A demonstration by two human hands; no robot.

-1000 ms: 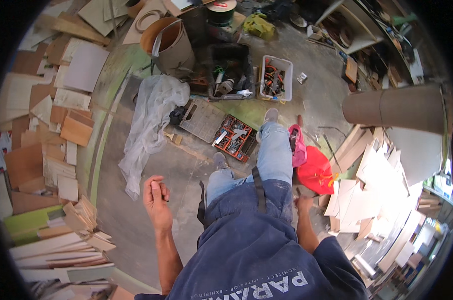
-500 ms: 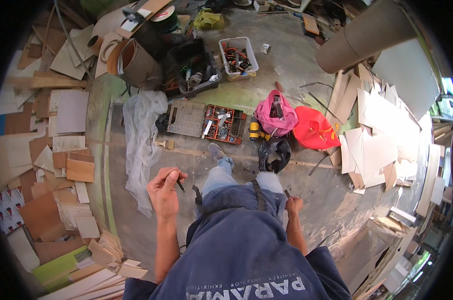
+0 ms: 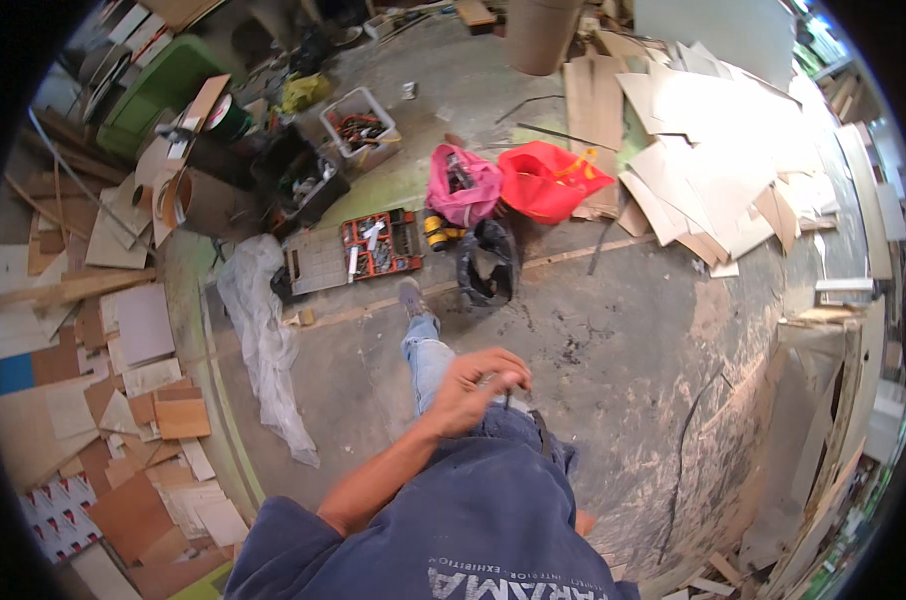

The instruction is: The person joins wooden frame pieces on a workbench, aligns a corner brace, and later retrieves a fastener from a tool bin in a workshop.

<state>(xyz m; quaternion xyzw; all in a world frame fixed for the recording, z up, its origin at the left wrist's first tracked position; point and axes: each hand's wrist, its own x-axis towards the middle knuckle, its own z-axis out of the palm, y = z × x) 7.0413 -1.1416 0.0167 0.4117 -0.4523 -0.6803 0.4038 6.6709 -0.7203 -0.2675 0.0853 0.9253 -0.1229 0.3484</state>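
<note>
My left hand is in front of my waist, its forearm slanting across my body. The thumb and fingers are pinched together, and a short, thin dark stick pokes out below them; its kind is too small to tell. My right hand is hidden behind my body; only a patch of the right arm shows beside the dark blue shirt. Ahead of my foot lies an opened organizer case with orange compartments of small hardware. A black plastic bag stands open beside a yellow-and-black tool.
A pink bag and a red bag sit ahead. Farther left are a tool-filled clear bin and a black crate. Crumpled plastic sheeting lies left. Board offcuts cover the far left; pale sheets are stacked right.
My left hand has swung rightward across my waist with the thin stick. My right hand, holding a dark thing before, has gone out of sight. The view has turned toward the right.
</note>
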